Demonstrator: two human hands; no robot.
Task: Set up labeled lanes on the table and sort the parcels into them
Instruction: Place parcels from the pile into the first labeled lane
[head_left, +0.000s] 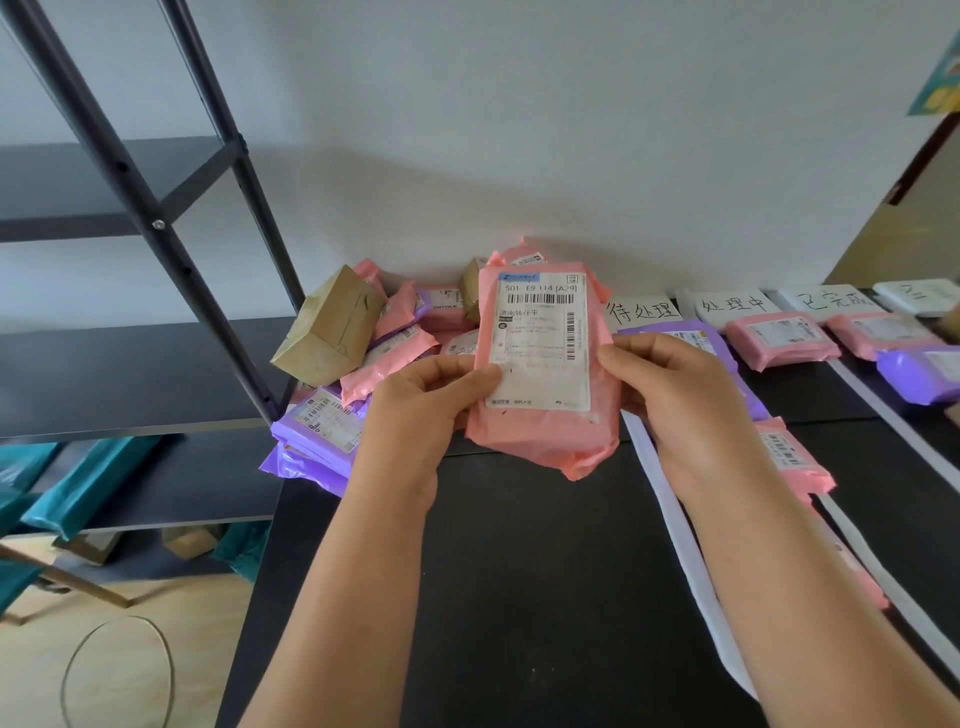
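Black table (545, 571), white wall (519, 130), pink parcel (545, 436) gripped by left hand (415, 410), right hand (675, 395)

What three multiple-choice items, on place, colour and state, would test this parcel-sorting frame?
1. Where is the unsorted parcel pile? A. at the table's far left, against the wall; B. on the floor; C. on the shelf.
2. What colour is the held parcel? A. purple; B. pink; C. teal.
3. How is it held? A. one hand only; B. lying untouched; C. both hands, label facing camera.
Answers: 1 A, it lies by the wall; 2 B, its wrapper is pink; 3 C, the left hand and right hand grip its sides.
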